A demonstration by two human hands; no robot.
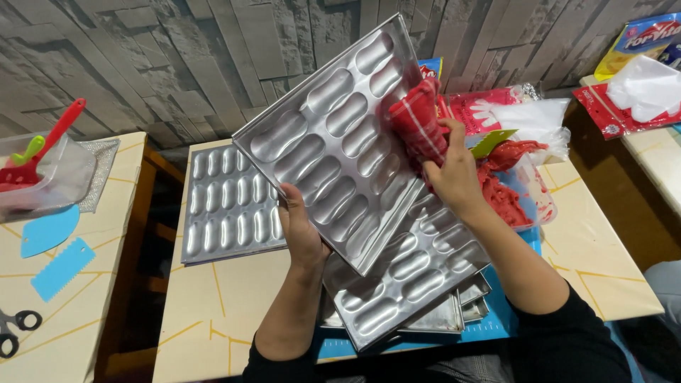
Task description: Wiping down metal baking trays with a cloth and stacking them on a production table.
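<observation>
while the left hand (301,230) grips the tilted baking tray (333,142) by its lower edge, long axis slanting up-right, the right hand (454,177), nearer its upper end, presses a clenched red cloth (418,120) onto it.

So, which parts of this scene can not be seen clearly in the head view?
- Left hand fingers: hidden behind the tilted metal tray.
- Stack of trays under it: their number is unclear, since they overlap.
- Right hand palm: faces away, pressing the red checked cloth.
- Scissors: cut off by the left edge.
- Clear tub contents: partly hidden by the right hand.
</observation>
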